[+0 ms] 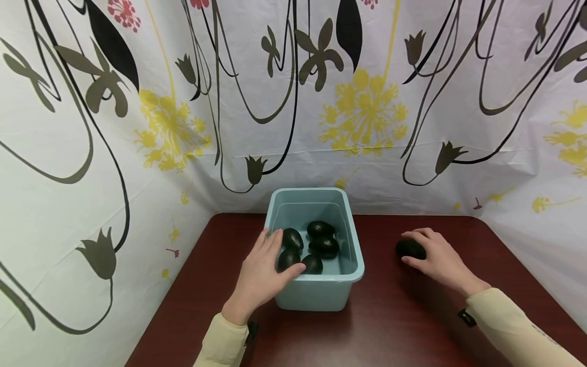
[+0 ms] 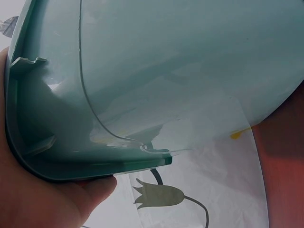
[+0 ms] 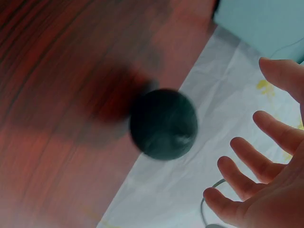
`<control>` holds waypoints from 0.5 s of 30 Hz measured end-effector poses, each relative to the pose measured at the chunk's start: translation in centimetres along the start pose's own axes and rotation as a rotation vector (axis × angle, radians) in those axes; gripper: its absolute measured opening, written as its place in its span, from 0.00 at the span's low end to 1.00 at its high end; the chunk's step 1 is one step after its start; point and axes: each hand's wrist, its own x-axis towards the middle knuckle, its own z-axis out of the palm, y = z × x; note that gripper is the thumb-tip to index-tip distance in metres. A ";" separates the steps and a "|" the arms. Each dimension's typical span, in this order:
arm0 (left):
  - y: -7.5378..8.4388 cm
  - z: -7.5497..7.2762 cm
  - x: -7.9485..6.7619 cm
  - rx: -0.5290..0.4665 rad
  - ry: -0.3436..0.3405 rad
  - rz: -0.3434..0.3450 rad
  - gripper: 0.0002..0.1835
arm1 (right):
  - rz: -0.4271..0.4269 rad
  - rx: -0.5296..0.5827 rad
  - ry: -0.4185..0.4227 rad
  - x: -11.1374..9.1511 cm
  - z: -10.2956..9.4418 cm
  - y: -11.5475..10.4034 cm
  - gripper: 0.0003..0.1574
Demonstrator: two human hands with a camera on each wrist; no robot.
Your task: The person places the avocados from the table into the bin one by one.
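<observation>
Several dark green avocados (image 1: 323,246) lie in a light blue plastic bin (image 1: 312,295). My left hand (image 1: 261,272) rests on the bin's near left corner, its fingers extended along the left side and its thumb across the front rim. The left wrist view shows the bin's outer wall (image 2: 180,71) and the underside of its rim, with that hand against it. To the right of the bin, my right hand (image 1: 437,257) is at a single avocado (image 1: 409,248). In the right wrist view, spread fingers (image 3: 256,159) stand apart from this avocado (image 3: 164,124).
The bin stands on a dark red wooden table (image 1: 390,326), toward its far edge. Behind and to the left hangs a white cloth (image 1: 367,188) printed with flowers and stems. Bare tabletop lies between the bin and the right hand.
</observation>
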 end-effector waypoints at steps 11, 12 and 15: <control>-0.1 0.1 0.1 -0.001 -0.004 -0.008 0.53 | 0.096 0.004 -0.056 -1.0 -0.1 3.2 0.44; -0.1 0.1 0.0 -0.003 -0.003 -0.007 0.53 | 0.104 0.005 -0.065 -0.9 0.0 3.4 0.45; -0.2 0.1 0.1 -0.007 -0.004 -0.008 0.53 | 0.122 0.007 -0.075 -0.7 0.2 3.8 0.47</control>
